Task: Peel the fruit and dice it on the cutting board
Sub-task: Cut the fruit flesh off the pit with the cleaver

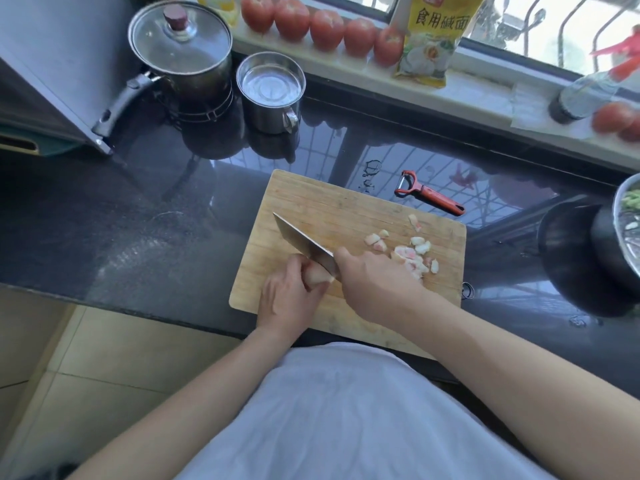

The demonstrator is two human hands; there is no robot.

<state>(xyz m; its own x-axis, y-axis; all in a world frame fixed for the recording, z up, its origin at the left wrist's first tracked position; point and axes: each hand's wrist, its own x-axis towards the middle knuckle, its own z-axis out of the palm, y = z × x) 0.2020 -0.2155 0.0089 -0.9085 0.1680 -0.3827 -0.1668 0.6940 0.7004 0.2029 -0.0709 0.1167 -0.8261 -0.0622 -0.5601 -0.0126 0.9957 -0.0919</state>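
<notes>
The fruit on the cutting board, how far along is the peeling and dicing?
Peeling looks finished: the peeler lies aside on the counter. Some is already diced, a pile of pieces on the cutting board. In hand: the left hand holds the remaining chunk while the right hand cuts with the knife. That chunk remains.

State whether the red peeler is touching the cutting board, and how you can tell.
Apart. The head view shows the red peeler lying on the dark countertop beyond the cutting board, with a strip of countertop visible between them.
</notes>
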